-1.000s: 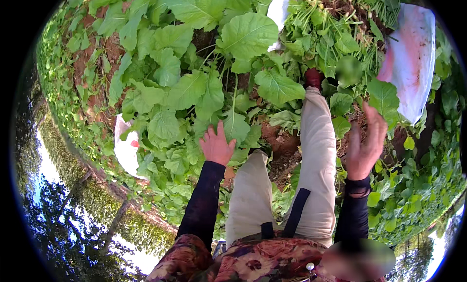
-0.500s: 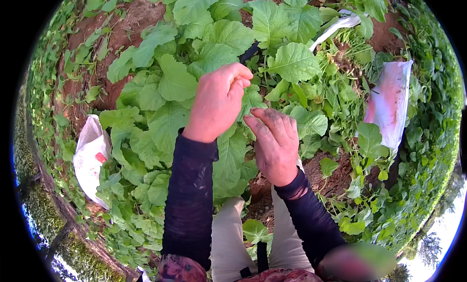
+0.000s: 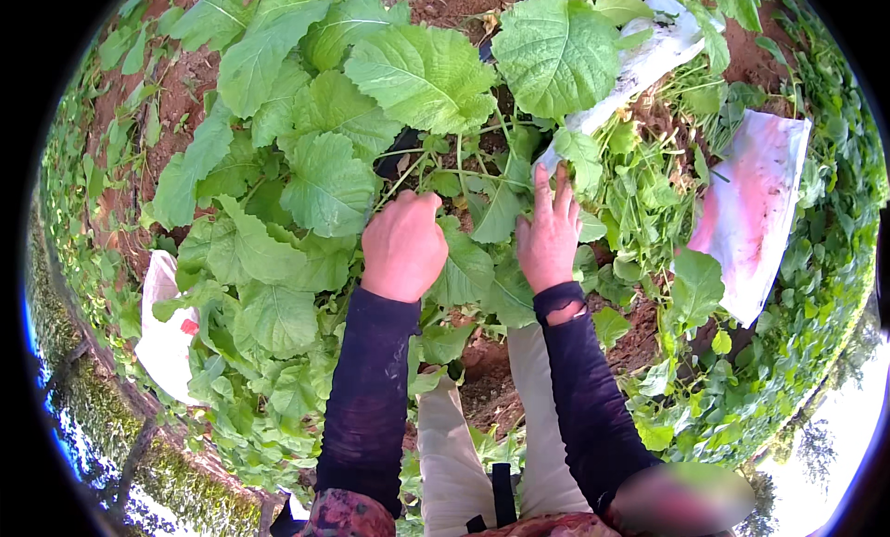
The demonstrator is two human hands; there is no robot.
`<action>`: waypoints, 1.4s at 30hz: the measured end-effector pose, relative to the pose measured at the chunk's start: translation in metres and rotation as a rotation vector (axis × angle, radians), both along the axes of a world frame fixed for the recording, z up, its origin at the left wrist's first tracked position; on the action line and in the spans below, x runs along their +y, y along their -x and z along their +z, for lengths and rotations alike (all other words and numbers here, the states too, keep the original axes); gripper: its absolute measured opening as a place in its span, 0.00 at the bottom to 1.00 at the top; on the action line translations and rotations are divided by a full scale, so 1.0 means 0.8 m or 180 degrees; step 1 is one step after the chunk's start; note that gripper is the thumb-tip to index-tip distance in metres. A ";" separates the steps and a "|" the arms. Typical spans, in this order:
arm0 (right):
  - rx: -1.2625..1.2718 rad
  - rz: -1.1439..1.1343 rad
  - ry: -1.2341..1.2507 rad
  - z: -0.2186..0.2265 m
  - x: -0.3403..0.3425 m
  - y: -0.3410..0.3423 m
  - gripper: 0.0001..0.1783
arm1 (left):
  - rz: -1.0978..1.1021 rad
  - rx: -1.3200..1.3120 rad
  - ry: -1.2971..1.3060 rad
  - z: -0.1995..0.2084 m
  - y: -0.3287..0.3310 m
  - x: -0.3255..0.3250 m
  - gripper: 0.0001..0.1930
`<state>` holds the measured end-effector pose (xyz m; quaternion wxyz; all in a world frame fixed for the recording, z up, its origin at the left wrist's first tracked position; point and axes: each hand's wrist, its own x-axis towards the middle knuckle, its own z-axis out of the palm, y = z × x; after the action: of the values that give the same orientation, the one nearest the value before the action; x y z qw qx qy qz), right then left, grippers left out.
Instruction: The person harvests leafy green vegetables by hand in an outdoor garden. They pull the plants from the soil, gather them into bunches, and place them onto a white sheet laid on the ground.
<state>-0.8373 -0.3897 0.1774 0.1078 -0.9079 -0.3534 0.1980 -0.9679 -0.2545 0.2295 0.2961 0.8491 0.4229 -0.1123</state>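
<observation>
My left hand (image 3: 405, 248) is curled into a fist low among the broad green leaves. A pale leaf stalk (image 3: 400, 182) runs up from beside its knuckles; whatever lies inside the fist is hidden. To its right, my right hand (image 3: 549, 229) has its fingers stretched forward, back of the hand up, against a leaf (image 3: 579, 157) and near the lower end of a white sack (image 3: 630, 78). Between the hands, several stalks and a drooping leaf (image 3: 498, 213) of the leafy plant show. Large toothed leaves (image 3: 422, 74) spread beyond both hands.
A white sack with pink stains (image 3: 753, 213) lies at the right, and another white sack (image 3: 167, 328) at the left, partly under leaves. Reddish soil (image 3: 487, 375) shows between my legs. Dense low greenery (image 3: 830, 277) borders the right side.
My hands have moved apart. The left went down and closed into a fist; the right went forward and straightened its fingers. Leaves between them have parted, baring stalks and more white sack.
</observation>
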 end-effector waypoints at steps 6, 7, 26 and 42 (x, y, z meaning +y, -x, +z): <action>0.0700 0.1150 0.0376 0.001 -0.053 0.113 0.39 | 0.3953 -0.3140 0.2056 -0.087 -0.102 0.101 0.14; 0.0775 0.1251 0.0590 -0.005 -0.057 0.121 0.39 | 0.4439 -0.3418 0.2371 -0.104 -0.109 0.105 0.16; 0.1245 0.1060 0.0106 -0.034 -0.059 0.126 0.30 | 0.3219 -0.0840 0.0815 -0.230 -0.238 0.122 0.10; 0.2274 -0.0540 -0.0508 -0.055 -0.083 0.174 0.16 | 0.2173 -0.0806 0.0836 -0.286 -0.131 0.076 0.17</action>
<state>-0.9761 -0.4559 0.1333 0.3107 -0.7963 -0.2314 0.4645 -0.8634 -0.1934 0.0008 0.4725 0.6215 0.6233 0.0452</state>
